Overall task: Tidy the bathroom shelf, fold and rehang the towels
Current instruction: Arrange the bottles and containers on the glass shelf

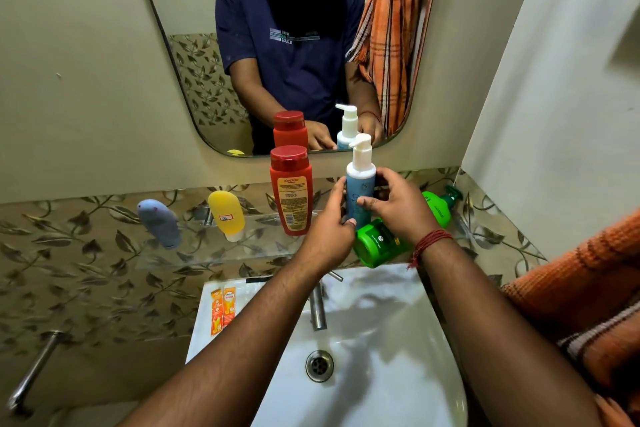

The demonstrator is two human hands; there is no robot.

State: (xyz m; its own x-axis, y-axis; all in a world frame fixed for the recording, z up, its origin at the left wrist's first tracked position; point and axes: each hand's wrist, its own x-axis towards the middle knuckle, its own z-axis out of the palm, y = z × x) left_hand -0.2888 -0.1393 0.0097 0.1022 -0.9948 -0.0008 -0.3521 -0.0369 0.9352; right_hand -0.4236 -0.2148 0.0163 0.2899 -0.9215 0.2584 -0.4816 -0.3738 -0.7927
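Holding the blue-and-white plastic pump bottle (360, 184) upright at frame centre, both the left hand (329, 222) and right hand (398, 208) are curling fingers around it above the clear glass shelf (194, 250); it should be going down gently beside the red shampoo bottle (292, 189), nozzle forward.

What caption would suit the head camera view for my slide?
Both hands, left and right, hold an upright blue pump bottle on the glass shelf beside a red bottle.
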